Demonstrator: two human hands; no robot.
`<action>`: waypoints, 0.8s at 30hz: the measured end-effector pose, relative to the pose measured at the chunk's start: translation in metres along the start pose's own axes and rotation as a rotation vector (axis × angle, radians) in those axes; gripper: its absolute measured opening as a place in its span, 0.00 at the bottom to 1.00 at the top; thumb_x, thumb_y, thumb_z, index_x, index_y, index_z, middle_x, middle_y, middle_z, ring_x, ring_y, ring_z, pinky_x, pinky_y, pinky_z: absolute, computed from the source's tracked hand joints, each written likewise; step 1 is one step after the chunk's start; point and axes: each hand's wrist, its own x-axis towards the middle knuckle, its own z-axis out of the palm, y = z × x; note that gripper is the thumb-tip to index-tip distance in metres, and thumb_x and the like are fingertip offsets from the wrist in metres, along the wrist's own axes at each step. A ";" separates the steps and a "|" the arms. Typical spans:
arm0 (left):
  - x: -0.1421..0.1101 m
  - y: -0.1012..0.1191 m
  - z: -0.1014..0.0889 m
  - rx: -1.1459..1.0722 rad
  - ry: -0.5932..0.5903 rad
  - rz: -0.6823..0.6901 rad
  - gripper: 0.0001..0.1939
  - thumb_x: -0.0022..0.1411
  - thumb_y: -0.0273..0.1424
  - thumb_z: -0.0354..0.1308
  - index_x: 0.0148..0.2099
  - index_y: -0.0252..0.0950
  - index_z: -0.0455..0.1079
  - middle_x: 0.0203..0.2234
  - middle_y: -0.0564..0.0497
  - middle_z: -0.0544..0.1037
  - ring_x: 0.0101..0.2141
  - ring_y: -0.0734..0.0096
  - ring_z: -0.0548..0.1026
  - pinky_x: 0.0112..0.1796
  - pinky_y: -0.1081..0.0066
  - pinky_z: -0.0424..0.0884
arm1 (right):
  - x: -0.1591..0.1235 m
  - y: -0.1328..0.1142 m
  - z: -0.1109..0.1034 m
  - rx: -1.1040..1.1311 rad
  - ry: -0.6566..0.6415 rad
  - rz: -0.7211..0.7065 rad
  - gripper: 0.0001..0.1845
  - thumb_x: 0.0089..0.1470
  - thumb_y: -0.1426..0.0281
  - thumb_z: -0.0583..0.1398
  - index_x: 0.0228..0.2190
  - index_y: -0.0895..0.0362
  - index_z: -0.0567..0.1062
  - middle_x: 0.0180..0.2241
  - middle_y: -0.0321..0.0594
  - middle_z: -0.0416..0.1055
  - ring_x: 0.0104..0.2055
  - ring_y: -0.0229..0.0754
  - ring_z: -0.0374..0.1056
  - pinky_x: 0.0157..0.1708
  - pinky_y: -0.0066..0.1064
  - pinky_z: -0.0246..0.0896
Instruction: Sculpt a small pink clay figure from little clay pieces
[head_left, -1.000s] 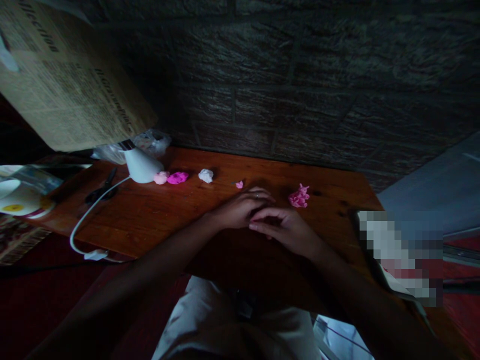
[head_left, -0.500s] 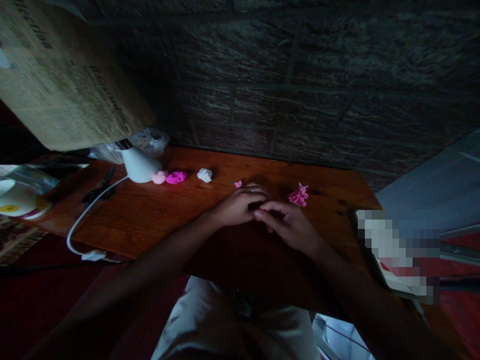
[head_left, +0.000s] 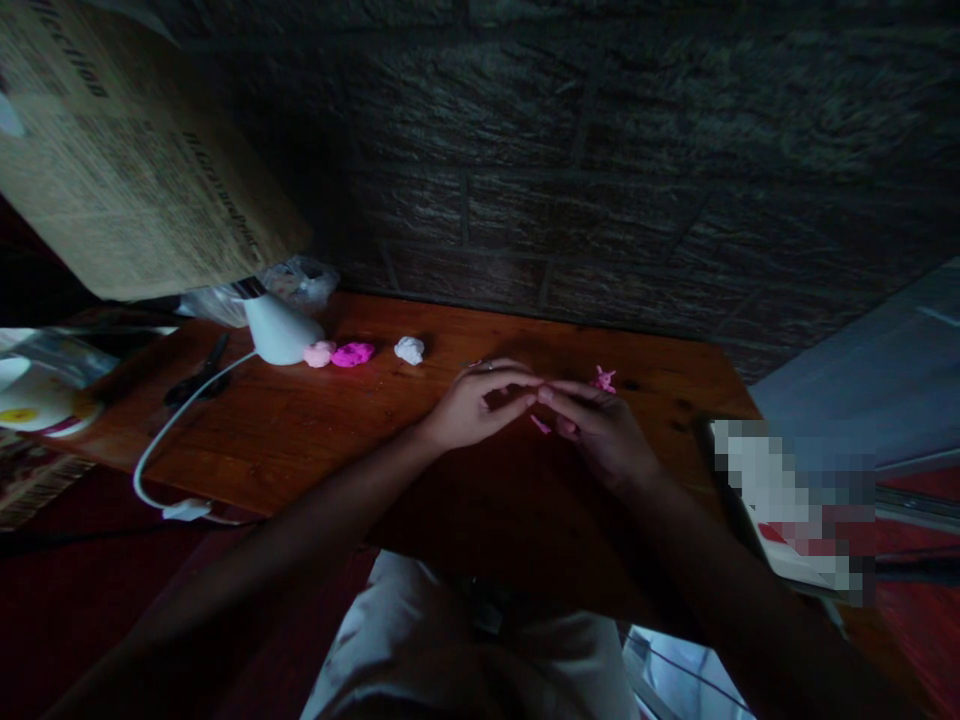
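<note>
Head view, dim light; from my remote station I see the left hand [head_left: 466, 408] and the right hand [head_left: 609, 428] meeting above the middle of the desk [head_left: 307, 430]; thumb and forefinger of each stand close together, tips touching or nearly touching those of the other hand; what lies between them is hidden, so I cannot tell whether either grip pinches anything. A narrow pink sliver [head_left: 541, 425] shows just below the meeting tips, between the desk's far and front edges; held or lying, I cannot tell.

Handling, my estimate: light, soft and dough-like, perhaps slightly tacky, easily dented or torn; I would take it by the edges, bare fingertips, very little pressure.

Count along the far edge, left to right: one pale pink lump [head_left: 319, 353] just beside one lamp base [head_left: 281, 335]; one magenta lump [head_left: 353, 354] next to it; one white lump [head_left: 409, 350], apart; one frilly pink piece [head_left: 604, 379] toward the right corner, partly behind the right hand; also one pair of scissors [head_left: 199, 385] nearer the left edge.
</note>
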 end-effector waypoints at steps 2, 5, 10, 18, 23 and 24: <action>0.000 0.001 0.001 -0.014 -0.003 0.009 0.08 0.64 0.27 0.62 0.47 0.34 0.76 0.39 0.44 0.82 0.39 0.70 0.79 0.37 0.70 0.76 | 0.000 0.000 0.000 0.024 -0.021 0.018 0.14 0.41 0.60 0.73 0.31 0.53 0.84 0.17 0.27 0.59 0.20 0.30 0.47 0.21 0.28 0.42; 0.001 0.002 0.002 -0.018 -0.017 0.021 0.08 0.63 0.28 0.64 0.45 0.34 0.76 0.39 0.44 0.82 0.40 0.70 0.79 0.38 0.70 0.77 | 0.000 0.001 0.001 0.050 -0.055 0.051 0.14 0.40 0.58 0.73 0.29 0.54 0.84 0.17 0.27 0.57 0.21 0.30 0.45 0.21 0.29 0.38; 0.002 0.003 0.002 -0.028 -0.014 0.018 0.05 0.63 0.27 0.64 0.42 0.34 0.77 0.37 0.46 0.82 0.39 0.71 0.80 0.41 0.69 0.77 | 0.000 0.002 0.003 0.078 -0.099 0.093 0.17 0.39 0.56 0.74 0.26 0.55 0.82 0.17 0.27 0.55 0.21 0.30 0.43 0.21 0.29 0.34; 0.001 0.003 0.005 -0.075 -0.008 -0.064 0.09 0.67 0.25 0.59 0.48 0.33 0.76 0.42 0.43 0.82 0.43 0.70 0.80 0.41 0.70 0.77 | -0.001 -0.002 0.005 0.184 -0.129 0.137 0.13 0.43 0.62 0.72 0.23 0.56 0.77 0.18 0.27 0.54 0.22 0.31 0.41 0.20 0.29 0.34; -0.001 0.003 0.005 -0.095 -0.006 -0.140 0.10 0.65 0.28 0.61 0.49 0.33 0.76 0.42 0.44 0.83 0.39 0.71 0.81 0.38 0.73 0.78 | 0.000 -0.004 0.004 0.217 -0.134 0.160 0.11 0.45 0.65 0.71 0.26 0.57 0.77 0.20 0.27 0.54 0.22 0.31 0.41 0.20 0.29 0.34; -0.001 0.003 0.005 -0.088 0.005 -0.149 0.10 0.65 0.29 0.62 0.48 0.34 0.76 0.41 0.45 0.83 0.38 0.72 0.81 0.37 0.73 0.77 | 0.000 -0.004 0.004 0.219 -0.133 0.167 0.10 0.45 0.65 0.71 0.26 0.57 0.77 0.20 0.27 0.53 0.22 0.31 0.40 0.20 0.29 0.33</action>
